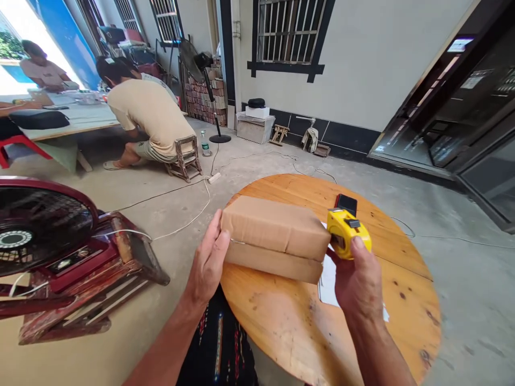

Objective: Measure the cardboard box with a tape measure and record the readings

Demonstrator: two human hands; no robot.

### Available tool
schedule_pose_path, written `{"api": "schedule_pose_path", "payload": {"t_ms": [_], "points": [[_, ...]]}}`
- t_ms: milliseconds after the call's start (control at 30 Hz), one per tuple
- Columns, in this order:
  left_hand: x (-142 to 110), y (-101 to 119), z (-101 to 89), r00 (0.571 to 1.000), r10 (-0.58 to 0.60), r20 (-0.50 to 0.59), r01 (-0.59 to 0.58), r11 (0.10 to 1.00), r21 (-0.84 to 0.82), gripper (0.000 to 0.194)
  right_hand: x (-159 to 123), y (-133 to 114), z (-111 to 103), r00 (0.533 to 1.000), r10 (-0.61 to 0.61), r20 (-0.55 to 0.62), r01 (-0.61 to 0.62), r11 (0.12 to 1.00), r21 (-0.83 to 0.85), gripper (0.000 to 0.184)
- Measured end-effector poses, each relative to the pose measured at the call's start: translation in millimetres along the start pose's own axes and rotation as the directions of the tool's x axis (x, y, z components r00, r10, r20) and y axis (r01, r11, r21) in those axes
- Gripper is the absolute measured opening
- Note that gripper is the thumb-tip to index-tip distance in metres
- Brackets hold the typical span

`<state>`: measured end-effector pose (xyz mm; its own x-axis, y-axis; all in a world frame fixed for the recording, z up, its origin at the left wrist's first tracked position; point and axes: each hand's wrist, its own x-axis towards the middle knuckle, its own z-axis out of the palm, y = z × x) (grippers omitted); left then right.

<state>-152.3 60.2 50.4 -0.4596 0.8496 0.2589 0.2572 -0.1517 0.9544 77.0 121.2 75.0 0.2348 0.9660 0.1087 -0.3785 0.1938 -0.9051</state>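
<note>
A brown paper-wrapped package (276,228) lies on top of a second, similar one on a round wooden table (362,327). My left hand (207,262) presses flat against the packages' left end, fingers stretched out. My right hand (358,276) is closed around a yellow tape measure (345,231) held at the packages' right end. A white sheet of paper (328,281) lies on the table under my right hand.
A red fan (36,228) rests on a red wooden stool (92,279) at the left. A person in a beige shirt (151,115) crouches on a small stool further back, and another person (40,67) sits at a long table. Cables run over the concrete floor.
</note>
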Motion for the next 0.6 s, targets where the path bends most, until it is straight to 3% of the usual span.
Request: {"api": "schedule_pose_path", "payload": {"t_ms": [100, 267, 433, 600], "points": [[0, 3, -5.2, 1.000, 0.003, 0.022, -0.005, 0.998, 0.068, 0.064, 14, -10, 6, 1.000, -0.027, 0.006, 0.027, 1.000, -0.010, 0.040], [4, -11, 4.9, 0.991, -0.108, 0.077, 0.096, 0.984, 0.150, 0.067, 33, 10, 10, 0.998, 0.048, -0.048, -0.049, 0.999, -0.018, 0.043], [7, -13, 11.8, 0.991, -0.131, 0.022, 0.126, 0.979, 0.161, 0.066, 35, 21, 5, 0.996, 0.072, -0.046, -0.073, 0.997, -0.026, 0.044], [18, -16, 15.3, 0.991, -0.113, 0.071, 0.101, 0.982, 0.161, 0.065, 37, 18, -7, 0.995, 0.093, -0.045, -0.094, 0.995, -0.018, 0.041]]}}
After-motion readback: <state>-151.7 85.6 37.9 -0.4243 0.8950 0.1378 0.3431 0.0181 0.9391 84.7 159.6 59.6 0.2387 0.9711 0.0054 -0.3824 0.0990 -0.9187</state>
